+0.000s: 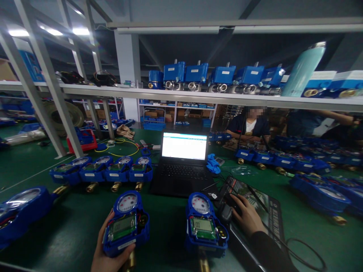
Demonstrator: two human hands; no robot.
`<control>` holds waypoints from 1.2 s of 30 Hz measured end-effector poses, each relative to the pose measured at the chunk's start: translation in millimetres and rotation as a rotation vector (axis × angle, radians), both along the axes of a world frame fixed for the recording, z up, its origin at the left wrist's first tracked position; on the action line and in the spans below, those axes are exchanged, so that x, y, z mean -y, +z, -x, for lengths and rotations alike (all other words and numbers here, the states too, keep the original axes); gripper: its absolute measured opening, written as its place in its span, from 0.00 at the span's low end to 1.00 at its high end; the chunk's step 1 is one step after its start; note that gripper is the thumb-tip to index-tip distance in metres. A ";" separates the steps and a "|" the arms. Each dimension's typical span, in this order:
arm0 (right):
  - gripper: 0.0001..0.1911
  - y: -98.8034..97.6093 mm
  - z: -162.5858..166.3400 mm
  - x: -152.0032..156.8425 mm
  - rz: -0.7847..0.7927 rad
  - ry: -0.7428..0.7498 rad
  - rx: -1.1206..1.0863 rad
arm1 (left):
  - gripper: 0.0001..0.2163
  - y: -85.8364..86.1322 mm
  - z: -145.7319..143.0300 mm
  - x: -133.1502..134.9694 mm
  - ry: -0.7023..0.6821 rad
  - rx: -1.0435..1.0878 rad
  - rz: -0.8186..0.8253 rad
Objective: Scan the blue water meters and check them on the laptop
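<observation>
My left hand [109, 254] is wrapped under a blue water meter [126, 223] with a round dial and a green display, holding it above the green table. A second blue water meter [204, 226] of the same kind lies on the table just right of it. My right hand [246, 216] rests over a black mouse [228, 208] on a printed mouse pad [263, 211], fingers curved around it. An open black laptop [183, 162] with a lit white screen stands behind both meters.
A row of several blue meters [103, 172] lies to the left of the laptop, another large one [19, 209] at far left. More meters [312, 170] fill the right side. Blue valve boxes [212, 75] line the shelf above. A person [249, 126] sits opposite.
</observation>
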State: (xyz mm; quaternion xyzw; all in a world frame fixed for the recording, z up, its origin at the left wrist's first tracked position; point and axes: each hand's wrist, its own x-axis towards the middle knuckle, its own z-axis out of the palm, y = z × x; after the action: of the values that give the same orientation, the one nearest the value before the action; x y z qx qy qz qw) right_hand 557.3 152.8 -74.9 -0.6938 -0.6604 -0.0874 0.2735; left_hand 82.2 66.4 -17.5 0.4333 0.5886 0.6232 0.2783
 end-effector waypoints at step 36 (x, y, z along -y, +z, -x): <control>0.26 28.4 109.4 152.5 0.040 0.010 -0.520 | 0.40 -10.3 4.8 -6.1 -0.135 -0.041 -0.183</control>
State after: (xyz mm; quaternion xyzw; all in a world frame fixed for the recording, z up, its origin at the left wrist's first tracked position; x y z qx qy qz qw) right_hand 447.9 0.3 -46.5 -0.6950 -0.5728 0.1084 0.4208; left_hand 77.3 72.5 -27.8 0.5084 0.5041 0.6452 0.2666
